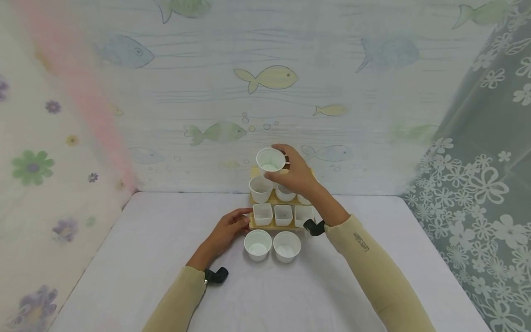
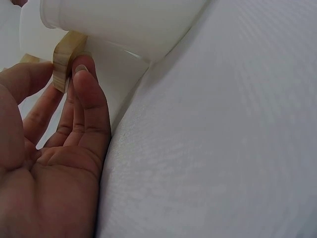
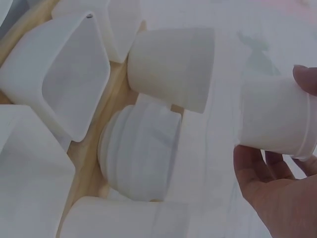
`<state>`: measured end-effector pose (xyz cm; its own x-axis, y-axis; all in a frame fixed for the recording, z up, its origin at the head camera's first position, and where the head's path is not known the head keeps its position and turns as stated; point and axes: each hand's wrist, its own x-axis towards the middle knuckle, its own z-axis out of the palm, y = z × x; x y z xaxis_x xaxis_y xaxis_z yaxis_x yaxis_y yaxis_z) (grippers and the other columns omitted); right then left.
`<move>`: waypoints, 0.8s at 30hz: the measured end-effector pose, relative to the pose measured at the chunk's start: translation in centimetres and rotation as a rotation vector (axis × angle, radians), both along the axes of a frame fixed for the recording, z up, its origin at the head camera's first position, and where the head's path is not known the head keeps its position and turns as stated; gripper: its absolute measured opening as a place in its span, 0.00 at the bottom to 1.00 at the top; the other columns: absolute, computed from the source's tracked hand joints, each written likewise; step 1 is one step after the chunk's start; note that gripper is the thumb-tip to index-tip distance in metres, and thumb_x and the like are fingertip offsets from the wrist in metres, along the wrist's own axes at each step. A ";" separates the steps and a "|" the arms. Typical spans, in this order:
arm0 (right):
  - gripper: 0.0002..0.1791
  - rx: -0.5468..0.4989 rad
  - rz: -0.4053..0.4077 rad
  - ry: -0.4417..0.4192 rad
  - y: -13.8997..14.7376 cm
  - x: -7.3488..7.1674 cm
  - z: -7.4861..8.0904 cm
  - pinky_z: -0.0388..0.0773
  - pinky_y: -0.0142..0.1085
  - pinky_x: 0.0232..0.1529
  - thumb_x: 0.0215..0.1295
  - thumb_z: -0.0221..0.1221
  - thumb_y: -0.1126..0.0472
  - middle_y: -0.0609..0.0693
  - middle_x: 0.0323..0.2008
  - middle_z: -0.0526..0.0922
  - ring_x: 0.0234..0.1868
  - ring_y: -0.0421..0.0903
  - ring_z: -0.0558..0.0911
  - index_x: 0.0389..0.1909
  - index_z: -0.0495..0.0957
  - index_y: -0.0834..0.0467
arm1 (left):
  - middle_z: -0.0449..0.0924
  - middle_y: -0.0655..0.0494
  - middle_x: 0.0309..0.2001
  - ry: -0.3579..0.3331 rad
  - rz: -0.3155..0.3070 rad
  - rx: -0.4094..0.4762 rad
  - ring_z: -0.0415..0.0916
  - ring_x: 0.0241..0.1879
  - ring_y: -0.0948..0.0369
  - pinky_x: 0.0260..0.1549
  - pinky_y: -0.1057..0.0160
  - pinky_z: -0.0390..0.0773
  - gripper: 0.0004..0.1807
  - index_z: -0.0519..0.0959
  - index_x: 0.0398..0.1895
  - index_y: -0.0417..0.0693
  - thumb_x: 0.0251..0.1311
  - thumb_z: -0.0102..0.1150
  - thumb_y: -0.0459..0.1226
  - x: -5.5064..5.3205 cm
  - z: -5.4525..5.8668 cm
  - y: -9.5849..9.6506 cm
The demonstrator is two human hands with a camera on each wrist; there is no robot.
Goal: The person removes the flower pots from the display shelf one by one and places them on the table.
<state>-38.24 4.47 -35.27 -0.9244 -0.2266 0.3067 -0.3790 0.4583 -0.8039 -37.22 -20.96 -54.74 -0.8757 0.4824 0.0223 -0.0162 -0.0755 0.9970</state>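
Observation:
My right hand (image 1: 295, 174) holds a small white plastic pot (image 1: 270, 161) above the back of a tiered wooden stand (image 1: 266, 227). In the right wrist view, fingers and thumb grip that pot (image 3: 275, 116) at its sides, apart from the others. My left hand (image 1: 226, 230) is at the stand's left end. The left wrist view shows its thumb and fingertips pinching the end of a wooden board (image 2: 63, 59). Square white pots (image 1: 283, 215) line the lower step. On the step behind stand round ones, including a tapered pot (image 1: 261, 190) and a ribbed pot (image 3: 141, 151).
Two round white pots, a left one (image 1: 258, 245) and a right one (image 1: 287, 247), stand on the white tablecloth (image 1: 124, 276) in front of the stand. Behind the table hangs a fish-patterned curtain (image 1: 186, 92). Each wrist wears a small black camera (image 1: 216, 275).

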 end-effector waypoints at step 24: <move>0.45 -0.095 0.006 0.024 0.9 3.5 0.0 0.73 0.49 0.71 0.62 0.76 0.58 0.51 0.68 0.75 0.66 0.52 0.77 0.77 0.65 0.53 | 0.84 0.50 0.50 -0.003 -0.018 0.018 0.82 0.48 0.58 0.47 0.64 0.84 0.24 0.72 0.74 0.42 0.79 0.58 0.36 -0.3 0.0 -0.2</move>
<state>-34.71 5.36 -35.30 -0.9153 -0.2004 0.3494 -0.4013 0.3780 -0.8343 -37.47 -21.12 -54.78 -0.8669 0.4977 0.0281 -0.0212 -0.0931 0.9954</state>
